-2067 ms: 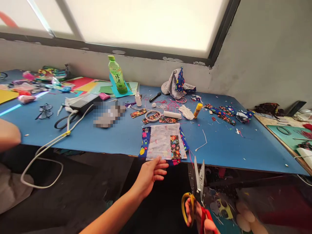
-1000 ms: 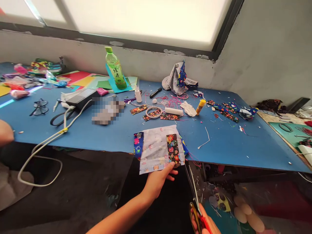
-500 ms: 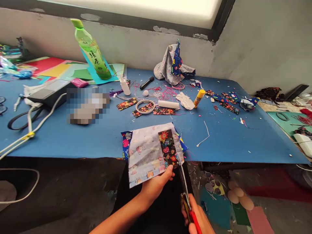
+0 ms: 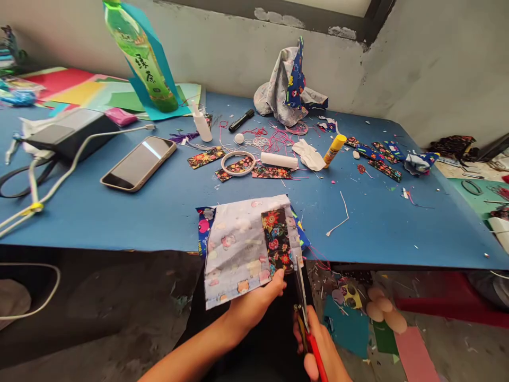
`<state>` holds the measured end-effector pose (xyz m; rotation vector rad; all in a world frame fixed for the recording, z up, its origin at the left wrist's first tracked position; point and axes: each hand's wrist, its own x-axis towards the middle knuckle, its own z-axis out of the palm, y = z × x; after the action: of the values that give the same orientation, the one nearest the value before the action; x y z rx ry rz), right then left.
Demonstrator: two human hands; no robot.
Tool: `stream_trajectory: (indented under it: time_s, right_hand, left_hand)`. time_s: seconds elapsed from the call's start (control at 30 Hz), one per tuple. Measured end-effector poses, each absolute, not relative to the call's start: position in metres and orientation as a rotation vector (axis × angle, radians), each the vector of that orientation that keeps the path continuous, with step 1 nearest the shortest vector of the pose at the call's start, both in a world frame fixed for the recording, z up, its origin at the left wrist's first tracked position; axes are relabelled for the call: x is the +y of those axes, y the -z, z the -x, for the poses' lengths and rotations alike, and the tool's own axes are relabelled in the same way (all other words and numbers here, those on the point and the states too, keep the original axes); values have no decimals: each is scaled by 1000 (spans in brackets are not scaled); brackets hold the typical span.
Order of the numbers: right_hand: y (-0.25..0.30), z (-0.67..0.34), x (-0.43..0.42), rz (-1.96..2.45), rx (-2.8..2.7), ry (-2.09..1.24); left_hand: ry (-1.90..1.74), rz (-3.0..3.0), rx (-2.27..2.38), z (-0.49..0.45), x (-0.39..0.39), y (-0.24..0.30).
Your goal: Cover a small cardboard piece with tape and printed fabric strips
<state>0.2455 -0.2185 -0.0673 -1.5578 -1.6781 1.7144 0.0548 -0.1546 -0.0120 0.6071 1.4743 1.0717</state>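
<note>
My left hand point(image 4: 258, 300) is closed on the lower edge of a pale fabric piece point(image 4: 234, 244) printed with small animals, thumb on top. A dark flowered fabric strip point(image 4: 277, 239) lies along that cloth's right side, its bottom end under my thumb. Blue patterned fabric point(image 4: 205, 228) shows behind at the left and right edges. My right hand point(image 4: 318, 345) grips red-handled scissors point(image 4: 304, 302). Their blades point up and reach the cloth's lower right edge, just beside the flowered strip. The cloth hangs partly over the front edge of the table.
On the blue table point(image 4: 382, 223) are a phone point(image 4: 139, 163), a tape roll point(image 4: 238, 163), a glue stick point(image 4: 334, 150), a white tube point(image 4: 279, 160), a green tea bottle point(image 4: 145, 63), a crumpled cloth point(image 4: 282, 87), loose threads and flowered strips. A white cable point(image 4: 75, 164) runs at the left.
The view has shifted slightly, and the tabletop things sit a little differently in it. My hands, the cloth and the scissors keep nearly the same arrangement; the blades look closer together.
</note>
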Motion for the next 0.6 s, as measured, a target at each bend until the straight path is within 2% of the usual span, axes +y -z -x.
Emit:
stream_trajectory:
  time_s: [0.13,0.6]
  right_hand:
    - [66,-244,-214,1538,-1693,-1746]
    - [65,-239,-212,1540,-1747,-1693]
  left_hand:
    - [-997,-810,1469,-54,-159,18]
    - [-1090,-555,1375,-60,-150,6]
